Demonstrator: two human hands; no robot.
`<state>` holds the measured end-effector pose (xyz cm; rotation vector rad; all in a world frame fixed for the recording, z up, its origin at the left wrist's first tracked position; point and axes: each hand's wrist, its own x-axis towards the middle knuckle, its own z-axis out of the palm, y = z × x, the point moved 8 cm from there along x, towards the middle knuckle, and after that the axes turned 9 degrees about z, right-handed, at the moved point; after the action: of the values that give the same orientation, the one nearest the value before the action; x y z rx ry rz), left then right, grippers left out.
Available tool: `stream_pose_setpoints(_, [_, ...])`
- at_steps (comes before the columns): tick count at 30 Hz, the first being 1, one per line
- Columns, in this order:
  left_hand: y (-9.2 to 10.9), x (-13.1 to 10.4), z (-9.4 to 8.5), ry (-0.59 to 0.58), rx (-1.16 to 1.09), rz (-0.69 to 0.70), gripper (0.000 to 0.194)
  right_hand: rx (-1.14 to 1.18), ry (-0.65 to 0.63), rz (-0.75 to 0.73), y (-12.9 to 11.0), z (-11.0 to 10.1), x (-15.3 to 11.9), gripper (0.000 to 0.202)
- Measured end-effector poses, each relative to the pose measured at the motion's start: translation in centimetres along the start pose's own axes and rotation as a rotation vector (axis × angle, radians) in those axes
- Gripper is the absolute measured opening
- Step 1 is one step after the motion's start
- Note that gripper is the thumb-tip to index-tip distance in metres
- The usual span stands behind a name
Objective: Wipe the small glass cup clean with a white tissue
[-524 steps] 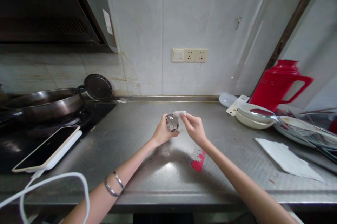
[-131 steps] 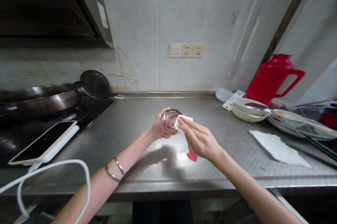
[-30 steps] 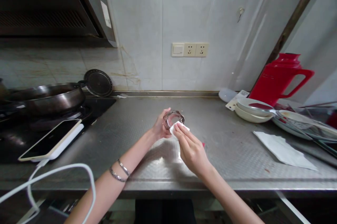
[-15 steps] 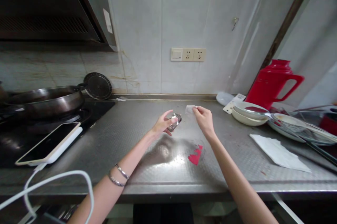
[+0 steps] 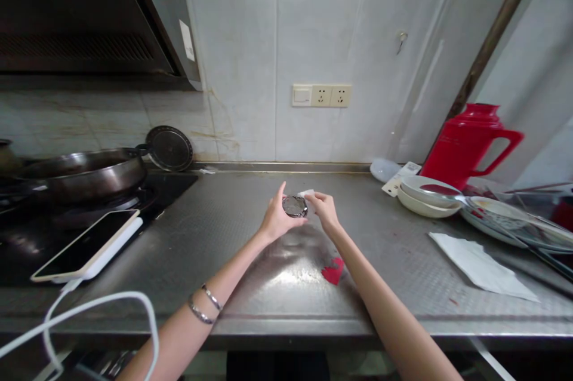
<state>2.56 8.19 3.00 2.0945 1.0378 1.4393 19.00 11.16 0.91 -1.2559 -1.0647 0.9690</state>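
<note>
A small round glass-like object (image 5: 294, 206) is held in my left hand (image 5: 276, 218), between thumb and fingers, above the steel counter (image 5: 233, 220). My right hand (image 5: 324, 209) pinches a small white piece of tissue (image 5: 306, 193) at the right rim of that object. Below my hands a torn red scrap (image 5: 333, 272) lies on the counter. Two silver bangles circle my left forearm.
A pan (image 5: 85, 172) sits on the black stove at left, with a phone (image 5: 87, 243) and white cable nearer. On the right are stacked bowls (image 5: 425, 205), a red thermos (image 5: 465, 145), plates and a folded white tissue (image 5: 483, 264).
My right hand has moved left with the white piece, up to the glass-like object. My left hand has turned that object so its round opening faces up more.
</note>
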Motion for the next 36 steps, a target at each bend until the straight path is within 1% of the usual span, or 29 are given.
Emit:
stream_pose_setpoints(2, [-0.1, -0.2, 0.4, -0.009, -0.025, -0.017, 0.118, 0.085, -0.029, 0.035, 0.5, 0.5, -0.2, 0.026])
stream_pose_setpoints(5, [-0.1, -0.3, 0.9, -0.027, -0.079, -0.015, 0.119, 0.207, -0.108, 0.117, 1.1, 1.7, -0.5, 0.032])
stream_pose_setpoints(9, [-0.4, -0.4, 1.7, -0.049, -0.172, 0.001, 0.119, 0.301, -0.198, 0.211, 1.3, 3.0, -1.1, 0.034])
stream_pose_setpoints(15, [-1.1, -0.7, 2.4, -0.038, -0.292, -0.045, 0.110, 0.447, -0.325, 0.250, 0.6, 4.1, -2.1, 0.034])
stream_pose_setpoints(17, [-1.1, -0.8, 2.6, -0.040, -0.315, -0.057, 0.105, 0.462, -0.353, 0.250, 0.5, 4.2, -2.3, 0.035])
stream_pose_setpoints(19, [-1.1, -1.0, 2.7, -0.049, -0.305, -0.064, 0.100, 0.459, -0.351, 0.240, 0.6, 4.1, -2.2, 0.036])
stream_pose_setpoints(22, [-0.8, -1.1, 2.5, -0.043, -0.224, -0.059, 0.091, 0.448, -0.305, 0.235, 0.9, 3.7, -1.9, 0.037])
stream_pose_setpoints(26, [-0.3, -1.1, 1.9, 0.014, -0.106, -0.037, 0.079, 0.467, -0.240, 0.203, 1.0, 3.5, -1.9, 0.036])
stream_pose_setpoints(29, [0.0, -0.9, 1.6, 0.078, -0.062, -0.025, 0.082, 0.497, -0.202, 0.193, 1.2, 3.6, -2.0, 0.037])
stream_pose_setpoints(31, [-0.2, -0.8, 1.7, 0.100, -0.096, -0.054, 0.091, 0.500, -0.178, 0.175, 1.2, 3.5, -1.9, 0.039])
stream_pose_setpoints(32, [-0.3, -0.7, 1.9, 0.084, -0.139, -0.080, 0.096, 0.496, -0.163, 0.162, 1.1, 3.3, -1.8, 0.039])
stream_pose_setpoints(33, [-0.5, -0.7, 2.4, 0.045, -0.201, -0.110, 0.102, 0.490, -0.145, 0.152, 1.1, 3.1, -1.6, 0.039])
stream_pose_setpoints(36, [-0.9, -1.0, 4.2, -0.120, -0.424, -0.182, 0.112, 0.448, -0.128, 0.159, 1.1, 2.4, -1.0, 0.038])
